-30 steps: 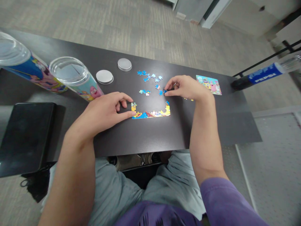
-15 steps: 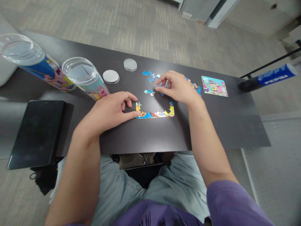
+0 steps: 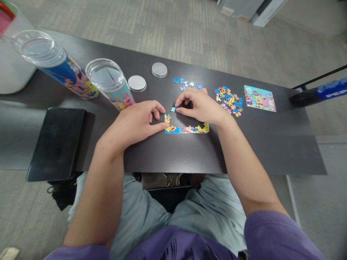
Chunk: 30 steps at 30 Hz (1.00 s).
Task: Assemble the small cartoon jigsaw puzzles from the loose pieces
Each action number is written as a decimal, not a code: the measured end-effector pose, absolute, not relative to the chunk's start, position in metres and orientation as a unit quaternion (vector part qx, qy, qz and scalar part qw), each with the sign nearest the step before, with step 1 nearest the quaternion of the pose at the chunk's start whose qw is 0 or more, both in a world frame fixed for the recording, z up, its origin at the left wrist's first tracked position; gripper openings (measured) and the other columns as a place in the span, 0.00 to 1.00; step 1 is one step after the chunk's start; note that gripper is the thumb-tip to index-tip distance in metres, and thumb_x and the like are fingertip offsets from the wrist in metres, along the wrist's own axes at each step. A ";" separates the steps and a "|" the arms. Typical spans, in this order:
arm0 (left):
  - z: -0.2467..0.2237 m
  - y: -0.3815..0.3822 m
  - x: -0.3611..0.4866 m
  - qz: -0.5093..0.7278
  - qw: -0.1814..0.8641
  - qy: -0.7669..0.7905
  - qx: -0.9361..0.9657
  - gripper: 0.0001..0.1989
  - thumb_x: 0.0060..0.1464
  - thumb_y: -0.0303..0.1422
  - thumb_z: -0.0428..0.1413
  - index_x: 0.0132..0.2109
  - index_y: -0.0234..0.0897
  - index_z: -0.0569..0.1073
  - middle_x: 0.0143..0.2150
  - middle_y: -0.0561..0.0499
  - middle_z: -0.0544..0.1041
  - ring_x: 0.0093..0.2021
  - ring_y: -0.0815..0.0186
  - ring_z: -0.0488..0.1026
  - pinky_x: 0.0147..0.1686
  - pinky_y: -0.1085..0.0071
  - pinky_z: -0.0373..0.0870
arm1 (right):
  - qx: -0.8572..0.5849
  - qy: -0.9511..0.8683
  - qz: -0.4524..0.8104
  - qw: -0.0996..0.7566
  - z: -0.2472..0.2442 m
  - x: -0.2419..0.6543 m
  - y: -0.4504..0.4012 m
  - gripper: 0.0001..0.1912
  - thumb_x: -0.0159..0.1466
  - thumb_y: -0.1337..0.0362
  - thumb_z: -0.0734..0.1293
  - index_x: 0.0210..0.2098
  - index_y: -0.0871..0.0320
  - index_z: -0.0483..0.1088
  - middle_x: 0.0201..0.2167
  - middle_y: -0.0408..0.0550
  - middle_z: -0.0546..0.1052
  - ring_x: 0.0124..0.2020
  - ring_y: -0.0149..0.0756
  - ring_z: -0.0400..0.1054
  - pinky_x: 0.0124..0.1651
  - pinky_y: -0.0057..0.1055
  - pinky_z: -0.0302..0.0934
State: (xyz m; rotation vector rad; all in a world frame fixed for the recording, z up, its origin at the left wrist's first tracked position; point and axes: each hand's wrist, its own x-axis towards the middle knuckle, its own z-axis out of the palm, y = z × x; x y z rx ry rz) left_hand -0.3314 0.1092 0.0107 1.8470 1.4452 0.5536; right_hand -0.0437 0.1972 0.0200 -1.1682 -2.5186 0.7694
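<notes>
A joined strip of puzzle pieces (image 3: 187, 129) lies on the dark table, its left end turned upward. The thumb of my left hand (image 3: 141, 119) rests on that left end, with the fingers apart from the thumb. My right hand (image 3: 199, 104) pinches a small blue-green puzzle piece (image 3: 173, 109) above the strip. Behind the right hand are several loose blue pieces (image 3: 183, 82). To its right lies a pile of mixed puzzle pieces (image 3: 230, 101), and beyond that a flat picture card (image 3: 260, 98).
Two clear-topped cups, one tall (image 3: 67, 74) and one shorter (image 3: 115, 90), stand at the left. Near them are round silver lids (image 3: 137, 83) and a black tablet (image 3: 57, 142). A blue and black cylinder (image 3: 325, 90) is at the far right.
The view has shifted, so the table things appear further right. My right hand has moved left relative to the strip, with the blue-green piece now in its fingertips. The left hand stays at the strip.
</notes>
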 end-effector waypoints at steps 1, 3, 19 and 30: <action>0.011 0.109 -0.331 0.215 0.357 0.560 0.716 0.26 0.62 0.55 0.71 0.59 0.46 0.87 0.51 0.50 0.89 0.44 0.56 0.81 0.48 0.54 0.70 | -0.398 -0.867 0.268 0.132 0.020 -0.044 0.197 0.05 0.74 0.65 0.80 0.46 0.50 0.82 0.51 0.49 0.88 0.50 0.51 0.79 0.75 0.57 0.61; 0.010 0.110 -0.332 0.216 0.355 0.558 0.718 0.26 0.62 0.55 0.71 0.58 0.46 0.87 0.50 0.50 0.89 0.44 0.56 0.81 0.47 0.55 0.70 | -0.388 -0.867 0.279 0.139 0.018 -0.045 0.198 0.05 0.74 0.65 0.79 0.45 0.50 0.80 0.48 0.48 0.89 0.47 0.50 0.79 0.73 0.56 0.62; 0.009 0.111 -0.333 0.220 0.335 0.552 0.731 0.22 0.64 0.52 0.74 0.58 0.47 0.87 0.48 0.51 0.90 0.44 0.56 0.82 0.46 0.57 0.72 | -0.344 -0.848 0.343 0.211 0.020 -0.047 0.198 0.10 0.82 0.52 0.78 0.53 0.49 0.90 0.50 0.51 0.90 0.49 0.51 0.80 0.59 0.49 0.74; 0.008 0.113 -0.333 0.222 0.332 0.546 0.737 0.19 0.61 0.43 0.76 0.56 0.47 0.85 0.47 0.54 0.88 0.42 0.58 0.80 0.46 0.57 0.72 | -0.352 -0.827 0.385 0.209 0.005 -0.062 0.194 0.07 0.78 0.55 0.80 0.48 0.50 0.87 0.37 0.45 0.83 0.40 0.44 0.73 0.48 0.43 0.71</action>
